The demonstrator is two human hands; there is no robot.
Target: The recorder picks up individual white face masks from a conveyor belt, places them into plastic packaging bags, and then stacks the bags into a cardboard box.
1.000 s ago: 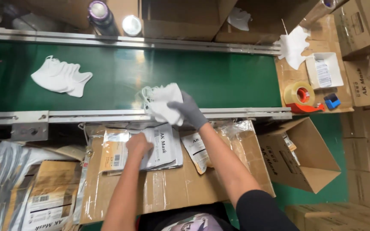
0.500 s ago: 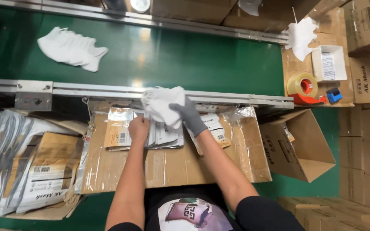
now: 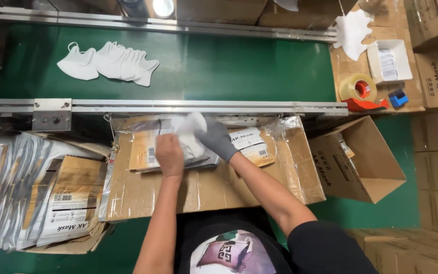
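Your right hand (image 3: pixel 218 138), in a grey glove, grasps a small stack of white masks (image 3: pixel 191 133) and pushes it toward the mouth of a clear packaging bag (image 3: pixel 150 144). Your bare left hand (image 3: pixel 169 155) lies just beside it, pressing the bag flat on the cardboard sheet (image 3: pixel 204 187); whether its fingers pinch the bag opening or only press on it, I cannot tell.

Beyond both hands, across the metal rail (image 3: pixel 178 107), runs the green conveyor belt (image 3: pixel 239 66). To the right of your gloved hand stands an open cardboard box (image 3: pixel 361 162). Far to the left of your bare hand lies a pile of flat bags (image 3: pixel 21 193). On the belt, well apart from your hands, a row of loose white masks (image 3: pixel 107 63) rests. Further right, past the belt end, sits a tape dispenser (image 3: pixel 361 94).

I think the stack can catch on the bag edge and spread if the bag mouth closes. More filled bags (image 3: pixel 252 144) lie touching your right wrist, so the bag has little room to slide.
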